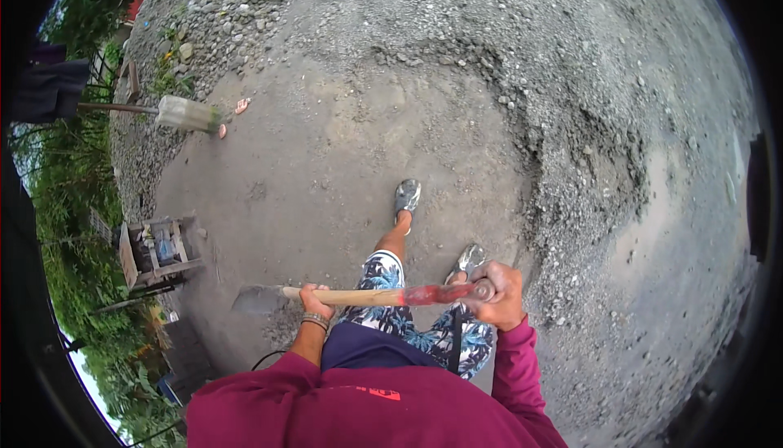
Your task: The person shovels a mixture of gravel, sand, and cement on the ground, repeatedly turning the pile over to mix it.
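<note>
A shovel (pixel 359 295) lies crosswise in front of my body, about level. Its grey metal blade (pixel 259 300) points to the left, and the pale wooden shaft runs into a red handle section (pixel 436 294) on the right. Close to the blade, my left hand (pixel 315 302) is wrapped round the shaft. My right hand (pixel 499 294) is closed round the grip at the red end. No load shows on the blade. Below the shovel are my patterned shorts and my feet in mottled clogs (pixel 407 196), the left one set farther forward.
A gravel heap (pixel 587 57) rises ahead and to the right, its dug edge curving round the packed ground (pixel 310 171). At left stand a wooden box (pixel 163 251) with things in it and a pole in a whitish concrete base (pixel 186 114). Stones and greenery border the left.
</note>
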`<state>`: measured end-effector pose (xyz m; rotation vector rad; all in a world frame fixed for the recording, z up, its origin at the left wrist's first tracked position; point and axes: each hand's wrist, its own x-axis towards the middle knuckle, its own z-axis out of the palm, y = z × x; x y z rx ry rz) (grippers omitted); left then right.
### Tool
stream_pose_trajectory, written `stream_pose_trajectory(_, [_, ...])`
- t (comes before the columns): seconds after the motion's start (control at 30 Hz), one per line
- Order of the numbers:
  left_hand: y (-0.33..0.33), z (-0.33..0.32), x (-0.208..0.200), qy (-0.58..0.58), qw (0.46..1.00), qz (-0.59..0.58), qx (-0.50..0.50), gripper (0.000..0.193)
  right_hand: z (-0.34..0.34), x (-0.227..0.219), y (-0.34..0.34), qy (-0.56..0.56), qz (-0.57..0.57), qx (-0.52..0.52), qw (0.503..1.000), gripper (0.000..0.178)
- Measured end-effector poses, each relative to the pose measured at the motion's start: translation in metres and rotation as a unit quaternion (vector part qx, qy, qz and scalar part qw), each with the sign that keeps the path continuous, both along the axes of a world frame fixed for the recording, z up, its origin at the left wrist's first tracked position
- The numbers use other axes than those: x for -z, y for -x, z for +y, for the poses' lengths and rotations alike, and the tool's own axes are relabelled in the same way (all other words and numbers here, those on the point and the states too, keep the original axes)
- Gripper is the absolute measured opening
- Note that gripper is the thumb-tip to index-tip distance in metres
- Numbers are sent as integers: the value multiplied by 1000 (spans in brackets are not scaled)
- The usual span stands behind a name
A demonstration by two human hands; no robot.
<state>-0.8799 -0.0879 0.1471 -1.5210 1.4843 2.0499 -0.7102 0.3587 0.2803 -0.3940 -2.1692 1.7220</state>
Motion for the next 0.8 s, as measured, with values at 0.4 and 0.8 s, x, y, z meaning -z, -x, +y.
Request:
stream_pose_trajectory(0.4, [87, 108, 98, -26, 977, -53, 205, 25, -93, -6, -16, 465, -316, 141, 815, 67])
stream_pose_trajectory(0.8, [134, 242, 150, -144, 908, -140, 367, 32, -202, -9, 127, 584, -111, 497, 632, 53])
